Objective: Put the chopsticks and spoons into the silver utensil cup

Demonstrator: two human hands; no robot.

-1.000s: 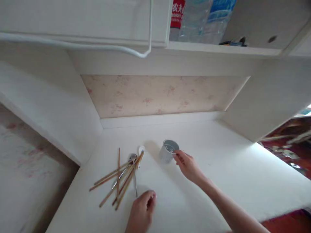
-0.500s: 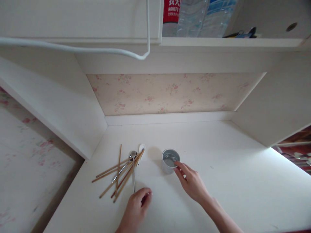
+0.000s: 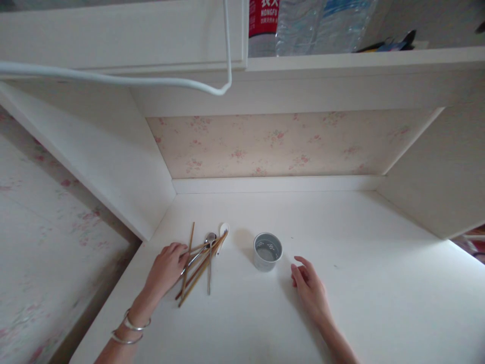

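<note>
My left hand (image 3: 166, 265) reaches over the left end of a loose pile of wooden chopsticks (image 3: 197, 275), its fingers bent together around some of them; their left ends are hidden under it. Among the chopsticks lie metal spoons, one long-handled spoon (image 3: 210, 263) pointing toward me. A white spoon (image 3: 225, 229) lies at the pile's far right end. Upright to the right stands a grey metal cup (image 3: 267, 253) with small holes in its bottom. My right hand (image 3: 308, 290) hovers right of the cup, apart from it, fingers loosely curled and thumb apart, holding nothing.
A white desk (image 3: 341, 303) is enclosed by side panels and a floral back wall (image 3: 265, 144). Overhead, a shelf (image 3: 341, 61) bears plastic-wrapped bottles (image 3: 299, 28). A white cable (image 3: 151, 81) hangs across the upper left.
My left hand has moved left and away from me onto the chopsticks. My right hand has let go of the cup's rim and drawn back to the right.
</note>
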